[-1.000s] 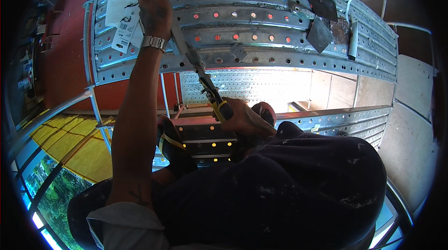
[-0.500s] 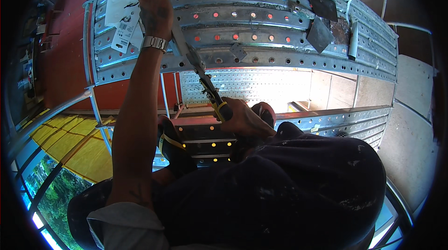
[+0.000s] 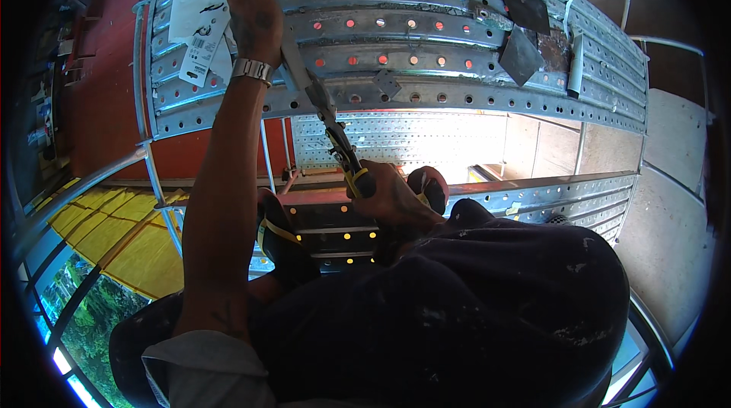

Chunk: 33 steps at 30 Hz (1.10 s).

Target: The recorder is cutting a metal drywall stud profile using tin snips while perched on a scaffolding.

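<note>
My left hand point(image 3: 257, 23), with a metal watch at the wrist, is closed round a long grey metal strip point(image 3: 295, 62) near the upper left. The strip slants down to the right across the edge of a perforated metal platform point(image 3: 365, 92). My right hand point(image 3: 396, 199) grips the black-and-yellow handles of tin snips point(image 3: 344, 151). The snips' jaws meet the lower end of the strip; whether the blades are fully closed on it is hard to make out.
On the platform lie a white printed card point(image 3: 202, 50), dark square pieces point(image 3: 522, 56), a small metal plate point(image 3: 387, 84) and a pale tube point(image 3: 576, 65). Scaffold tubes point(image 3: 152, 172) flank it. Below is a lower perforated plank point(image 3: 548, 201); yellow sheeting point(image 3: 145, 244) hangs at the left.
Little differs. My right hand and the snips' handles have shifted very slightly, while my left hand keeps its hold on the strip.
</note>
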{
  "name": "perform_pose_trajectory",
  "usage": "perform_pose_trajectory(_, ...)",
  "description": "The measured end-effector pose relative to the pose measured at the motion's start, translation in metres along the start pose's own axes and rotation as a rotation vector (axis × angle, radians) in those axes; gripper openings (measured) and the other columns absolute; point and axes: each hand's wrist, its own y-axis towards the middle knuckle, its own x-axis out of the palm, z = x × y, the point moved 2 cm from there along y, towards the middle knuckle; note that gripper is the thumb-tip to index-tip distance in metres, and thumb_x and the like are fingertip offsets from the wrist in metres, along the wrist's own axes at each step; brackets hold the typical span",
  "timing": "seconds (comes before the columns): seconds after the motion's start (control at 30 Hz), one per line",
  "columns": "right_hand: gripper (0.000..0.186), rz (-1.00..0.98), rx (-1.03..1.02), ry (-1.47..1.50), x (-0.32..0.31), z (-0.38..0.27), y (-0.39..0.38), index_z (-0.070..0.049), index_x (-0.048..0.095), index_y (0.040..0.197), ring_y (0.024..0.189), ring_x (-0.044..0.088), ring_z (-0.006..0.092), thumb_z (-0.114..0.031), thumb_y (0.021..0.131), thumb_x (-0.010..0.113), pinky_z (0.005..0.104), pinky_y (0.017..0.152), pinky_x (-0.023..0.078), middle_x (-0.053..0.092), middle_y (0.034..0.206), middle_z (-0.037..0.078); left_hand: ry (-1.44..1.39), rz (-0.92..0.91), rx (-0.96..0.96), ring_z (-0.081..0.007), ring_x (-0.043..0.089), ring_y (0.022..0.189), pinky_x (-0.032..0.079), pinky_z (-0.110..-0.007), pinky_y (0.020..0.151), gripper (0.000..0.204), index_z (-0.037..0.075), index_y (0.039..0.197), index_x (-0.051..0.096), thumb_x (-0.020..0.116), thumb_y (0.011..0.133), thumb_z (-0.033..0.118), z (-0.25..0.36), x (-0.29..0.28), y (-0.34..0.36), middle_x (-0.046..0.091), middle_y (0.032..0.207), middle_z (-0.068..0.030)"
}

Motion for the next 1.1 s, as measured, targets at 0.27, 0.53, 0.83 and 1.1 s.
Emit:
perform_pose_trajectory(0.27, 0.026, 0.065, -0.012, -0.071, 0.001, -0.001, 0.0, 0.003, 0.059, 0.092, 0.068, 0.055, 0.0111, -0.013, 0.073, 0.069, 0.0292, 0.062, 0.044, 0.06, 0.073, 0.005, -0.111, 0.015, -0.11, -0.0368, 0.056, 0.096, 0.042, -0.042, 0.087, 0.071, -0.01, 0.116, 0.05, 0.054, 0.085, 0.053, -0.001, 0.0, 0.0, 0.053, 0.108, -0.0265)
perform_pose_trajectory(0.53, 0.031, 0.172, 0.015, -0.031, 0.0, 0.003, 0.007, 0.002, 0.059, 0.092, 0.065, 0.051, 0.0111, -0.024, 0.08, 0.073, 0.0313, 0.058, 0.042, 0.058, 0.069, 0.005, 0.025, 0.078, -0.035, -0.0388, 0.057, 0.097, 0.042, -0.043, 0.087, 0.072, -0.01, 0.115, 0.05, 0.051, 0.085, 0.055, 0.003, 0.0, -0.005, 0.054, 0.11, -0.0298)
perform_pose_trajectory(0.83, 0.031, 0.283, -0.083, -0.099, 0.013, 0.028, 0.013, 0.003, 0.06, 0.088, 0.063, 0.049, 0.0108, -0.023, 0.078, 0.075, 0.0315, 0.057, 0.041, 0.057, 0.065, 0.005, 0.0, 0.113, -0.075, -0.0373, 0.059, 0.094, 0.042, -0.042, 0.088, 0.075, -0.008, 0.114, 0.049, 0.053, 0.082, 0.06, 0.005, 0.007, -0.016, 0.059, 0.1, -0.0265)
perform_pose_trajectory(1.1, 0.034, 0.209, 0.011, -0.037, 0.008, 0.018, 0.012, 0.002, 0.057, 0.089, 0.064, 0.052, 0.0127, -0.026, 0.078, 0.074, 0.0315, 0.059, 0.042, 0.055, 0.067, 0.004, -0.085, 0.051, -0.096, -0.0312, 0.057, 0.087, 0.043, -0.041, 0.084, 0.073, -0.008, 0.111, 0.049, 0.053, 0.082, 0.058, -0.007, 0.003, -0.007, 0.058, 0.1, -0.0228)
